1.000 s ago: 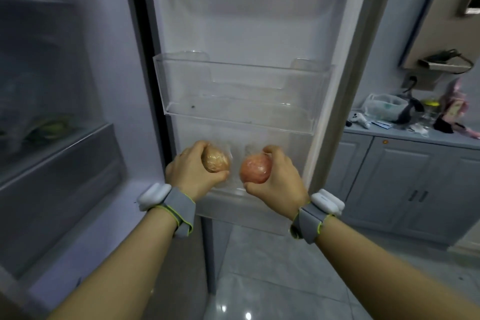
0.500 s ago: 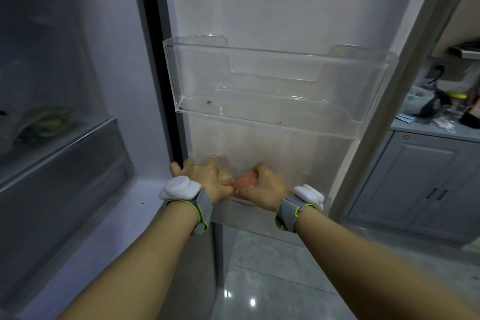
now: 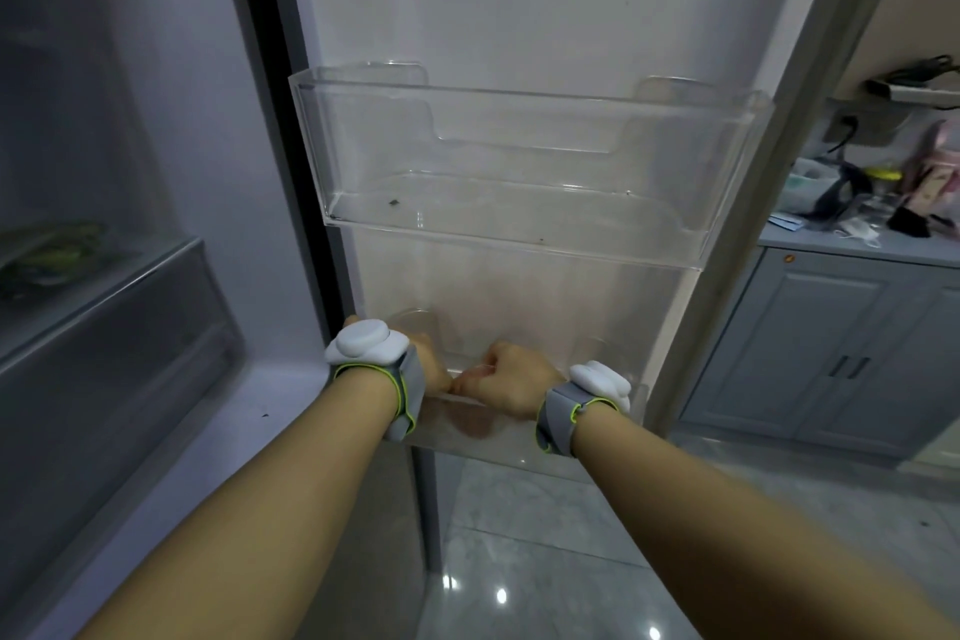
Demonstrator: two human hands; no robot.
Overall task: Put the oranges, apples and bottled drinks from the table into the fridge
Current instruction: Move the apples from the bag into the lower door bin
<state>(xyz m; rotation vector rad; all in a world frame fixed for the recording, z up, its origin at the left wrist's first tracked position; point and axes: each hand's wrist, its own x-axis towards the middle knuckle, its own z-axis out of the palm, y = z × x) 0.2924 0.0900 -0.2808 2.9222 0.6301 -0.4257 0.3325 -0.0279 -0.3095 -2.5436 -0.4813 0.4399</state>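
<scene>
Both my hands are down in the clear lower door bin [image 3: 493, 450] of the open fridge door. My right hand [image 3: 511, 379] has its fingers curled over the bin's front rim. A reddish blur, the red apple [image 3: 475, 424], shows through the bin wall right under those fingers. My left hand [image 3: 434, 364] is mostly hidden behind its white wrist device. Its fingers and the yellow-brown fruit it carried are out of sight.
A clear upper door bin [image 3: 519, 156] hangs just above my hands, with only a few specks in it. The fridge interior with a grey drawer [image 3: 114, 353] is at left. A cluttered counter [image 3: 852, 244] over grey cabinets [image 3: 857, 359] stands at right.
Both hands dropped from in front of the door, where the fruits were plainly visible, down into the lower door bin. The view has moved closer to the door.
</scene>
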